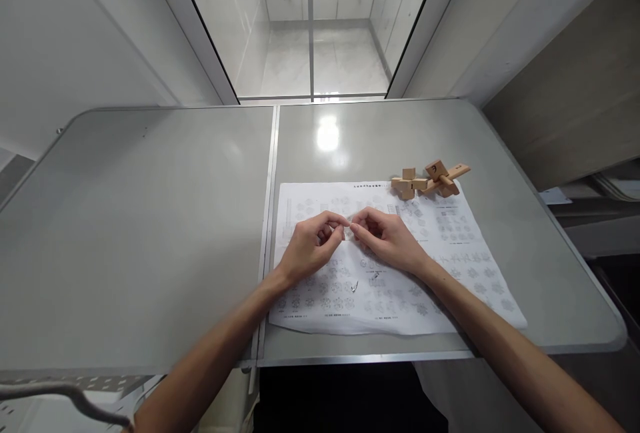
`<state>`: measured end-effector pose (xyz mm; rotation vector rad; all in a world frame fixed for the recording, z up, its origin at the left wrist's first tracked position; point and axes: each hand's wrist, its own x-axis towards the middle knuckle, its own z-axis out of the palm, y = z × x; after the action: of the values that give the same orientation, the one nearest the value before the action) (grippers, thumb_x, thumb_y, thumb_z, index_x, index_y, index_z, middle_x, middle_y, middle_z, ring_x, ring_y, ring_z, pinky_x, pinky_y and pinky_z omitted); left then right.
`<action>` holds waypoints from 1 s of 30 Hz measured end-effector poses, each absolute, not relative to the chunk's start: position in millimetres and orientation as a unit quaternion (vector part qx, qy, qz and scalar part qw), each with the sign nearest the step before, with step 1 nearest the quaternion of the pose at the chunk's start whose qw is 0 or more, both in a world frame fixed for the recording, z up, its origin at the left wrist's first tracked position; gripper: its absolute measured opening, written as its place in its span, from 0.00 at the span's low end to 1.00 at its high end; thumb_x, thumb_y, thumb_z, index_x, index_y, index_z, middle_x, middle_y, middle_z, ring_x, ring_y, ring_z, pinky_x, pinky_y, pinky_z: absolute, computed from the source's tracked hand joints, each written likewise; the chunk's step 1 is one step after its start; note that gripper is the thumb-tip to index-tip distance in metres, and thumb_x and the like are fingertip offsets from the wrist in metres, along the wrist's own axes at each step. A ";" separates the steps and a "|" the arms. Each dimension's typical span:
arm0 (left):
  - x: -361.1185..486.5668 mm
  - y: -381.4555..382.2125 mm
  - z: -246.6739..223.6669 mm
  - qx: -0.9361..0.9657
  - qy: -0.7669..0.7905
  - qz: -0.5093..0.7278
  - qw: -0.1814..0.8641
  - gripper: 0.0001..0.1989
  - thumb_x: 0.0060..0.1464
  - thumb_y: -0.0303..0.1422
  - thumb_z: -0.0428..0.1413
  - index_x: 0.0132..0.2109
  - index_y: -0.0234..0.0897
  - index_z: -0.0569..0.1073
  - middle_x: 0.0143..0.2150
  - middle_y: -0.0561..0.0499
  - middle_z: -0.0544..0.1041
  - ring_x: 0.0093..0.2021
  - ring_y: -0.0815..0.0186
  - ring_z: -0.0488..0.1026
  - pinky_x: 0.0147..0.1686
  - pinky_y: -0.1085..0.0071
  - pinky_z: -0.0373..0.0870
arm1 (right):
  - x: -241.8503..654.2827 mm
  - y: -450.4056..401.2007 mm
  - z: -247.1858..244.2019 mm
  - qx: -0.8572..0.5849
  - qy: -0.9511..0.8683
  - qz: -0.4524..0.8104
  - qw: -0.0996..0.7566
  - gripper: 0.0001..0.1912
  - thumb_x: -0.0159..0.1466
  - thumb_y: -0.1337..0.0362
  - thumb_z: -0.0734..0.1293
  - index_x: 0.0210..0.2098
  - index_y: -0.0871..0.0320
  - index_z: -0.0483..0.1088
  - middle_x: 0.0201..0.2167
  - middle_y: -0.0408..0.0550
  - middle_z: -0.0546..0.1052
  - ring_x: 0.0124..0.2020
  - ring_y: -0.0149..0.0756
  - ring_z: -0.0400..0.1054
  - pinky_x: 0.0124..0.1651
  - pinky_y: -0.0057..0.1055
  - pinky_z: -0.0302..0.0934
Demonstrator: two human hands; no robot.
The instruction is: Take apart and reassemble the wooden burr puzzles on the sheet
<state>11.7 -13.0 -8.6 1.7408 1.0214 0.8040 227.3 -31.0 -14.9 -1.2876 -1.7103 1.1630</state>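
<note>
My left hand and my right hand meet fingertip to fingertip over a large printed sheet. Thumb and index finger are pinched together on each hand. Whatever lies between them is too small to make out; something pale shows at the fingertips. Just below the hands, a small shiny bent piece rests on the paper, with a dark little mark or fragment to its right. The sheet carries rows of grey line diagrams, partly covered by my hands and right forearm.
At the sheet's upper right edge stand two wooden interlocking puzzles, a small cross-shaped one and a larger one with black markings. The grey folding table has a metal seam left of the paper. Beyond it is a glass panel.
</note>
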 end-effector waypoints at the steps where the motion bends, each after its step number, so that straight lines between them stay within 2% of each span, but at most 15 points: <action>1: 11.8 -13.0 -8.6 0.709 0.416 0.328 0.466 0.08 0.67 0.30 0.55 0.46 0.36 0.79 0.32 0.51 0.80 0.30 0.69 0.75 0.27 0.75 0.64 | 227.5 -30.9 -15.1 -0.496 -0.658 0.448 0.345 0.17 0.76 0.48 0.67 0.40 0.55 0.74 0.27 0.43 0.76 0.25 0.33 0.65 0.29 0.33 0.59; 21: 12.1 -13.3 -8.8 0.705 0.419 0.325 0.471 0.08 0.67 0.30 0.55 0.46 0.36 0.79 0.32 0.51 0.80 0.31 0.69 0.75 0.27 0.75 0.64 | 227.9 -30.9 -14.8 -0.495 -0.657 0.452 0.344 0.16 0.76 0.49 0.67 0.39 0.55 0.73 0.27 0.42 0.75 0.25 0.33 0.64 0.29 0.33 0.58; 30: 12.1 -12.7 -9.8 0.708 0.417 0.325 0.469 0.08 0.67 0.30 0.55 0.46 0.36 0.79 0.32 0.51 0.80 0.30 0.69 0.75 0.27 0.75 0.65 | 227.9 -29.9 -13.9 -0.493 -0.663 0.445 0.344 0.19 0.76 0.46 0.66 0.39 0.54 0.73 0.26 0.43 0.75 0.24 0.33 0.64 0.28 0.33 0.59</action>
<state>12.1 -12.7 -9.8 1.7349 1.0226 0.7976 227.9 -29.9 -13.9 -1.2817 -1.7223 1.1559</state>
